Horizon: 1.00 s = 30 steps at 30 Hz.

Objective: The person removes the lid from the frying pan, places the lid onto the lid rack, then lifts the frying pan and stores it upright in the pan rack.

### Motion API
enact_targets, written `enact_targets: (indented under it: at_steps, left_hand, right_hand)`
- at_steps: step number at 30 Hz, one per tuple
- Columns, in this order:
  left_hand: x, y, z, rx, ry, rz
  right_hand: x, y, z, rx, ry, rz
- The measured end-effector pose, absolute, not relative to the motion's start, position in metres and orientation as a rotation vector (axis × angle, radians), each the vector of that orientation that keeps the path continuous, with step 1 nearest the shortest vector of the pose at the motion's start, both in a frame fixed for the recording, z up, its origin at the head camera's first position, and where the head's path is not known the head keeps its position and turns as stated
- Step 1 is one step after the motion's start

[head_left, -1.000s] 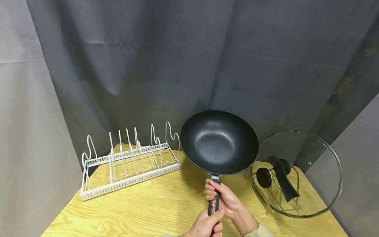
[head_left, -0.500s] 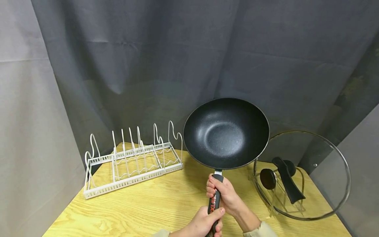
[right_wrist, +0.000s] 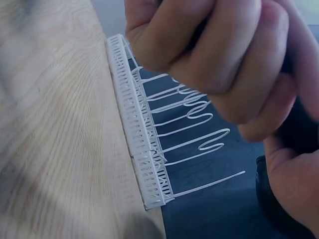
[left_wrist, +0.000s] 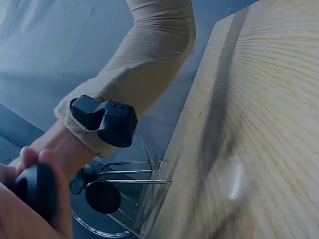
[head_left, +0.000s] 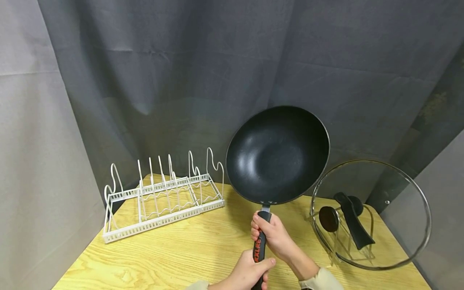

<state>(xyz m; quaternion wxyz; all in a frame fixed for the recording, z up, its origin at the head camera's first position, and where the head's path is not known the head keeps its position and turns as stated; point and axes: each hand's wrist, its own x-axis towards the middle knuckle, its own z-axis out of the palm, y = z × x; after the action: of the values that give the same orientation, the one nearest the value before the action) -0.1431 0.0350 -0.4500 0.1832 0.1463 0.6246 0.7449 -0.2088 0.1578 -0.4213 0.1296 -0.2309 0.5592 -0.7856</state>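
A black wok-shaped frying pan (head_left: pixel 277 155) is held up over the table with its dark inside turned toward me. My right hand (head_left: pixel 273 235) grips the upper part of its black handle (head_left: pixel 259 247), near the metal neck. Lower down, my left hand (head_left: pixel 246 272) wraps round the handle's end, thumb lying across it. The handle's rounded end (left_wrist: pixel 40 191) pokes out of the left hand in the left wrist view. Red lettering shows on the handle between the two hands.
A white wire rack (head_left: pixel 163 205) with upright dividers stands left of the pan on the wooden table (head_left: pixel 174 257). At right, a large glass lid (head_left: pixel 395 217) leans on a wire stand, near a black curved handle (head_left: pixel 351 221) and a dark round knob (head_left: pixel 328 218). Grey curtains hang behind.
The pan has risen and tilted more steeply, its far rim going up. Both hands have kept their grip on the handle. The rack and lid have stayed in place.
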Motion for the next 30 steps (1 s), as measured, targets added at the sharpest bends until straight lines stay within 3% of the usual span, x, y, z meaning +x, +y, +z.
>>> enact_targets:
  at_steps: [11, 30]
  left_hand:
    - [-0.151, 0.048, -0.458, 0.146, 1.674, 2.126]
    - [-0.157, 0.039, -0.455, 0.330, 1.396, 2.301]
  right_hand:
    - [-0.209, 0.149, -0.408, -0.533, 2.126, -2.007]
    - [-0.213, 0.128, -0.376, -0.671, 2.368, -1.676]
